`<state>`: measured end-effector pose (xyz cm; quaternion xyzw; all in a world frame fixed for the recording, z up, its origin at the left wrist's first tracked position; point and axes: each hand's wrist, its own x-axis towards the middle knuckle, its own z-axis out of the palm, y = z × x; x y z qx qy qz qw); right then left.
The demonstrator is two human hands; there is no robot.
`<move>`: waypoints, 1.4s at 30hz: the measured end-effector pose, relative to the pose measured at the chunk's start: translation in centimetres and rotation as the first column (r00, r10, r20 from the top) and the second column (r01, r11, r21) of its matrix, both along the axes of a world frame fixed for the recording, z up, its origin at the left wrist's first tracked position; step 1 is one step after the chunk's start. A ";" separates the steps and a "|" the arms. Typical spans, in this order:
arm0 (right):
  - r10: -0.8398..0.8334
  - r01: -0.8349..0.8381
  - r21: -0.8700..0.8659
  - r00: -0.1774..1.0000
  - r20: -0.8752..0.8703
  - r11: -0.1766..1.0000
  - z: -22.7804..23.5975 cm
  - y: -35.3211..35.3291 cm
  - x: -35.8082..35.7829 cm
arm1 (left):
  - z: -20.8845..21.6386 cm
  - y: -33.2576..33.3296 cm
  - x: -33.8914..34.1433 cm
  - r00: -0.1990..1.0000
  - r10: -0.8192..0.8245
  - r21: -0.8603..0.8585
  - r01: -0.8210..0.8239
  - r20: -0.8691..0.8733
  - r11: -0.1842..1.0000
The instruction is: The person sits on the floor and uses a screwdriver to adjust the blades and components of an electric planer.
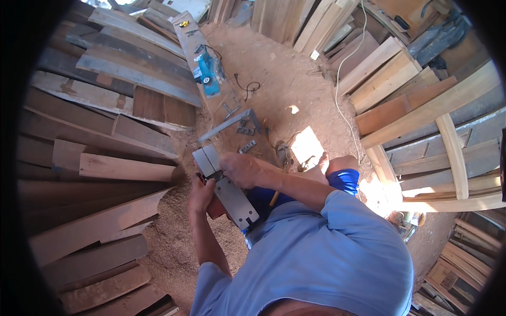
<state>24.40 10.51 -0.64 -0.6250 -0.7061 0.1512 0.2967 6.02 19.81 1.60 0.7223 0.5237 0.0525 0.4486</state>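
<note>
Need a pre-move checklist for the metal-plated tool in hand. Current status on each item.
1. Left hand supporting the metal-plated tool: ok, it grips the tool's side.
2. Right hand clear of the gap between the plates: not ok, its fingers are right by it.
3. Tool's power disconnected: cannot tell, no plug end identifiable.
4. Blue shirt clear of the tool's near end: cannot tell, they meet in this view.
5. Teal power tool out of both hands: ok, it lies farther off.
6. Floor free of shavings: not ok, they are spread at left.
</note>
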 end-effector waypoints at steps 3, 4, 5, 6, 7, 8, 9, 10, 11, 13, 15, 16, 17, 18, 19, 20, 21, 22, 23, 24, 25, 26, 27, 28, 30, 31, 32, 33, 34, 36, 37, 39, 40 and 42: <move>-0.082 0.079 -0.223 0.997 -0.003 0.972 1.9 0.1 -0.2 | 0.2 0.0 -0.2 1.000 0.014 -0.018 -0.014 0.010 1.000; -0.064 0.060 -0.162 0.998 -0.015 0.985 1.6 0.1 -0.1 | 0.9 -0.4 0.2 1.000 0.014 -0.018 -0.014 0.010 1.000; -0.044 0.042 -0.100 0.999 -0.026 0.994 1.2 0.0 0.0 | 1.4 -0.6 0.5 1.000 0.015 -0.018 -0.015 0.009 1.000; -0.023 0.022 -0.039 0.999 -0.037 0.999 1.0 -0.2 0.0 | 1.5 -0.6 0.6 1.000 0.012 -0.019 -0.012 0.012 1.000; -0.059 0.055 -0.061 0.997 -0.058 0.997 0.9 -0.2 -0.1 | 1.6 -0.6 0.6 1.000 0.009 -0.020 -0.009 0.014 1.000; -0.094 0.088 -0.083 0.993 -0.077 0.993 0.8 -0.2 -0.2 | 1.6 -0.6 0.6 1.000 0.007 -0.020 -0.006 0.016 1.000; -0.131 0.120 -0.105 0.987 -0.095 0.987 1.0 -0.2 -0.3 | 1.6 -0.6 0.6 1.000 0.009 -0.026 -0.008 0.029 1.000; -0.134 0.123 -0.120 0.987 -0.088 0.985 1.1 -0.2 -0.4 | 1.6 -0.6 0.6 0.999 0.011 -0.032 -0.009 0.042 0.999; -0.138 0.126 -0.134 0.987 -0.081 0.983 1.3 -0.4 -0.3 | 1.5 -0.6 0.5 0.998 0.013 -0.037 -0.011 0.055 0.999; -0.112 0.104 -0.080 0.989 -0.101 0.991 1.2 -0.5 -0.1 | 1.3 -0.5 0.5 0.999 0.017 -0.046 -0.015 0.036 0.999; -0.042 0.051 0.058 0.988 -0.152 0.997 1.0 -0.5 0.0 | 0.8 -0.4 0.2 0.998 0.025 -0.072 -0.021 0.064 0.997; -0.064 0.064 -0.001 0.988 -0.141 0.998 1.2 -0.4 0.0 | 0.3 -0.2 0.0 0.994 0.033 -0.094 -0.024 0.100 0.995; -0.085 0.077 -0.060 0.988 -0.128 0.995 1.5 -0.4 -0.1 | -0.1 -0.1 -0.2 0.990 0.042 -0.116 -0.026 0.136 0.993; -0.109 0.095 -0.117 0.987 -0.115 0.989 1.9 -0.3 -0.1 | 0.0 -0.1 -0.2 0.991 0.041 -0.113 -0.027 0.127 0.993; -0.091 0.080 -0.091 0.988 -0.123 0.993 1.9 -0.4 0.0 | 0.1 -0.2 0.0 0.992 0.040 -0.110 -0.027 0.119 0.994; -0.073 0.065 -0.064 0.989 -0.132 0.996 1.9 -0.5 0.2 | 0.1 -0.2 0.0 0.993 0.039 -0.107 -0.027 0.111 0.994; -0.056 0.051 -0.040 0.989 -0.138 0.998 1.9 -0.7 0.3 | 0.0 -0.2 0.1 0.992 0.042 -0.115 -0.028 0.119 0.993; -0.049 0.047 -0.022 0.989 -0.139 0.999 1.6 -0.7 0.3 | -0.3 -0.1 0.0 0.991 0.044 -0.123 -0.029 0.127 0.992; -0.043 0.043 -0.005 0.989 -0.140 0.999 1.2 -0.6 0.3 | -0.4 0.0 0.0 0.990 0.046 -0.130 -0.029 0.136 0.991; -0.038 0.040 0.012 0.989 -0.141 0.999 1.2 -0.6 0.2 | -0.4 0.0 0.0 0.992 0.045 -0.121 -0.031 0.116 0.992; -0.068 0.065 -0.031 0.991 -0.118 0.997 1.3 -0.6 0.1 | -0.4 0.0 -0.1 0.994 0.044 -0.111 -0.033 0.096 0.993; -0.097 0.090 -0.073 0.991 -0.093 0.993 1.3 -0.7 0.0 | -0.4 0.0 -0.1 0.996 0.042 -0.100 -0.034 0.076 0.994; -0.125 0.117 -0.112 0.990 -0.067 0.987 1.6 -0.6 0.0 | -0.6 0.2 -0.2 0.997 0.032 -0.081 -0.026 0.071 0.996; -0.064 0.062 -0.030 0.995 -0.079 0.998 1.0 -0.5 0.1 | -1.0 0.3 -0.4 0.998 0.021 -0.062 -0.017 0.066 0.998; 0.060 -0.049 0.130 0.995 -0.085 0.990 0.3 -0.1 0.5 | -1.2 0.4 -0.4 0.998 0.016 -0.054 -0.013 0.055 0.998; 0.006 0.001 0.069 0.996 -0.094 0.998 0.5 -0.3 0.4 | -1.1 0.4 -0.3 0.999 0.020 -0.066 -0.017 0.050 0.998; -0.049 0.050 0.007 0.994 -0.101 0.999 0.8 -0.6 0.1 | -1.1 0.4 -0.3 0.999 0.025 -0.077 -0.021 0.045 0.997; -0.106 0.101 -0.054 0.989 -0.105 0.993 1.5 -0.7 0.0 | -1.0 0.4 -0.3 0.998 0.017 -0.067 -0.013 0.056 0.998; -0.092 0.089 -0.037 0.990 -0.104 0.995 1.3 -0.7 0.1 | -0.9 0.4 -0.3 0.998 0.009 -0.057 -0.005 0.068 0.998; -0.063 0.063 -0.004 0.993 -0.102 0.998 0.6 -0.4 0.1 | -1.2 0.4 -0.5 0.995 0.012 -0.058 -0.006 0.097 0.998; -0.064 0.067 0.022 0.992 -0.110 0.998 0.2 -0.4 0.0 | -1.5 0.5 -0.7 0.993 0.022 -0.070 -0.014 0.116 0.997; -0.065 0.074 0.072 0.990 -0.128 0.995 0.0 -0.4 -0.2 | -1.7 0.5 -0.5 0.991 0.036 -0.088 -0.025 0.130 0.996; -0.089 0.089 -0.006 0.990 -0.107 0.996 0.3 -0.3 -0.2 | -1.6 0.5 -0.4 0.991 0.040 -0.095 -0.028 0.126 0.995; -0.131 0.120 -0.157 0.990 -0.059 0.980 1.0 -0.3 -0.3 | -1.1 0.3 -0.2 0.992 0.041 -0.096 -0.029 0.119 0.995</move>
